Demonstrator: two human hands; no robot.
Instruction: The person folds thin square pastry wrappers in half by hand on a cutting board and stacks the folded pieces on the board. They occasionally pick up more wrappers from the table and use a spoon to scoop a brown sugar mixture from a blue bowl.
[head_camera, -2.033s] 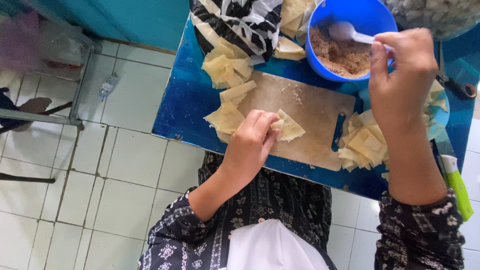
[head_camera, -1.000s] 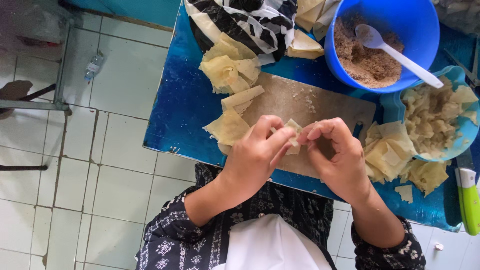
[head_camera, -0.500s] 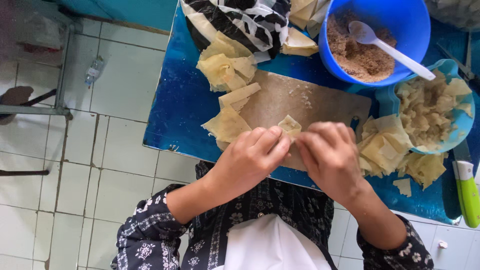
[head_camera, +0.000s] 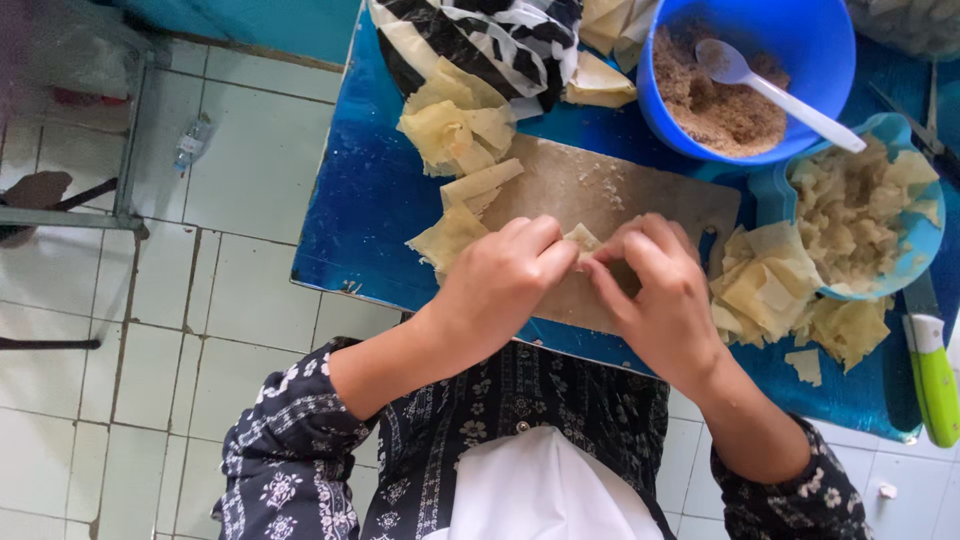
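Small pale dough wrapper (head_camera: 583, 238) pinched between left hand (head_camera: 497, 285) and right hand (head_camera: 658, 297), fingertips of both closed on it, just above the wooden cutting board (head_camera: 600, 190). Loose wrapper pieces (head_camera: 455, 130) at the board's far left corner. Beyond the board, blue bowl (head_camera: 800, 40) of brown filling with a white spoon (head_camera: 775, 92). Right of the board, light-blue dish (head_camera: 925, 235) heaped with folded pieces; green-handled knife (head_camera: 935, 375) farther right.

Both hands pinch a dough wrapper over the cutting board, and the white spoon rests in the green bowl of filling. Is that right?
Not quite. The head view shows the bowl is blue, not green. The rest holds: both the left hand and right hand pinch a wrapper over the cutting board, and the spoon rests in the filling.
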